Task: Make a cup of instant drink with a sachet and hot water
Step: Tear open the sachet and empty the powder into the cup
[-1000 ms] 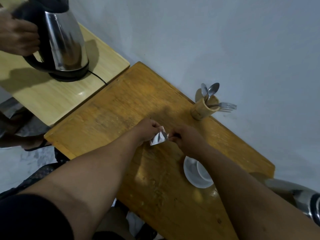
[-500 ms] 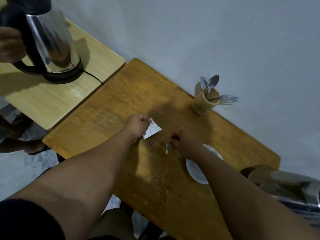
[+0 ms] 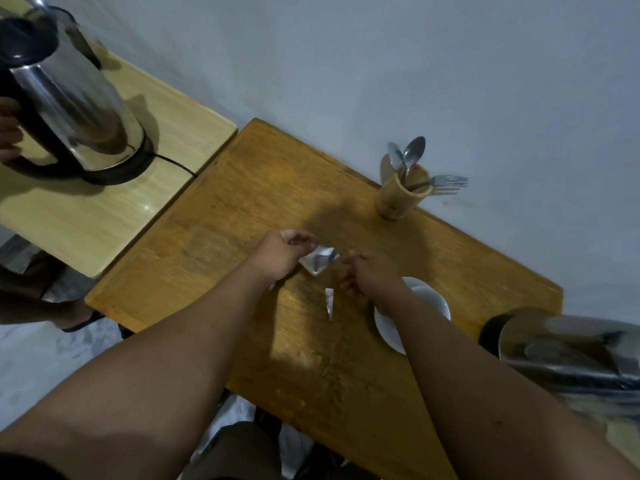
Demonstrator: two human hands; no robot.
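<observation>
My left hand [image 3: 282,252] pinches a small silvery sachet [image 3: 320,260] above the middle of the brown wooden table [image 3: 242,209]. Just right of the sachet, my right hand [image 3: 367,275] hovers with fingers apart and nothing in it. A torn-off strip of the sachet [image 3: 329,303] lies on the table below both hands. A white cup on a white saucer [image 3: 429,299] stands under my right forearm, partly hidden by it. A steel electric kettle [image 3: 72,109] sits on its base on the pale side table at the upper left.
Another person's hand [image 3: 8,128] rests at the kettle's handle at the left edge. A bamboo holder [image 3: 401,192] with spoons and a fork stands by the wall. A blurred metal object [image 3: 568,351] fills the right edge. A black cord [image 3: 176,166] trails from the kettle base.
The sachet's top was torn off between both hands. My right hand dropped the strip onto the table and opened; my left hand kept the sachet.
</observation>
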